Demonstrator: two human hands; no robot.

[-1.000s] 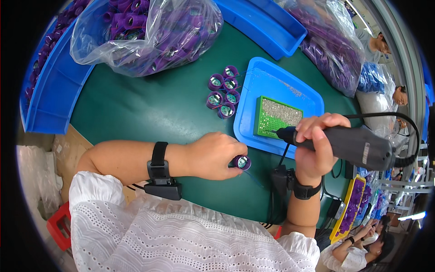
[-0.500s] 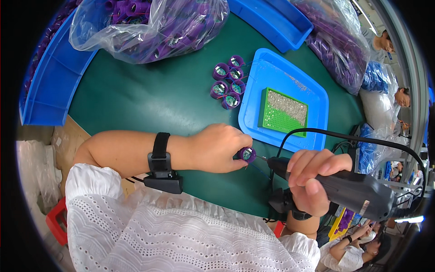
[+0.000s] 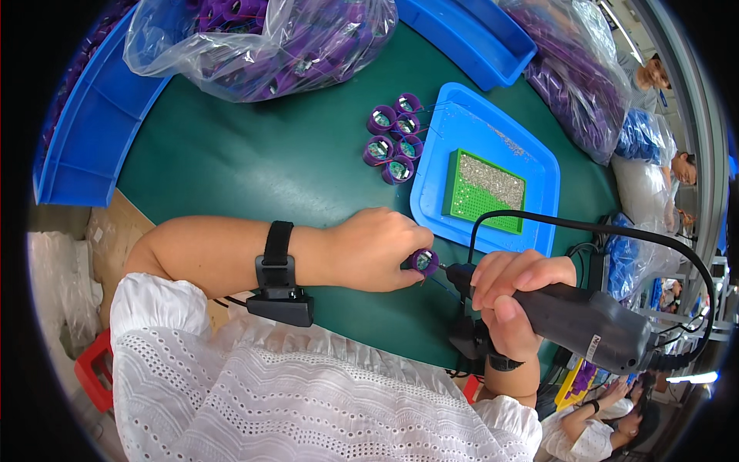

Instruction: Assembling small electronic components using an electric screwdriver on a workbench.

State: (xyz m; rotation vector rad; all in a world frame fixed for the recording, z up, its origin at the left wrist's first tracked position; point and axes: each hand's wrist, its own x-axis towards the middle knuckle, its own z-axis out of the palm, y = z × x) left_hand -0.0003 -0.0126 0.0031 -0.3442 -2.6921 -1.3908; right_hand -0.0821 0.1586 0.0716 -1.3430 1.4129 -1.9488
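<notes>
My left hand (image 3: 379,248) is closed around a purple cylindrical housing (image 3: 424,262), whose open end faces right and shows a small circuit board inside. Wrapped in my right hand (image 3: 517,296) is a black electric screwdriver (image 3: 581,319), its thin bit pointing left to the housing's open end. Whether the tip touches a screw is too small to tell. Beyond my left hand, several purple housings with circuit boards (image 3: 397,170) stand grouped on the green mat. Right of them, a blue tray (image 3: 431,185) bears a green perforated screw plate (image 3: 481,215), part covered with small screws.
A clear bag of purple housings (image 3: 308,58) lies at the far left, beside a long blue bin (image 3: 100,146). Another blue bin (image 3: 469,42) and a second full bag (image 3: 577,92) are at the far right. The screwdriver's black cable (image 3: 600,227) arches over the tray's near corner. Other people sit at right.
The screwdriver has moved left and its bit is closer to the housing. My left hand still grips the housing in nearly the same place. The whole view has shifted slightly.
</notes>
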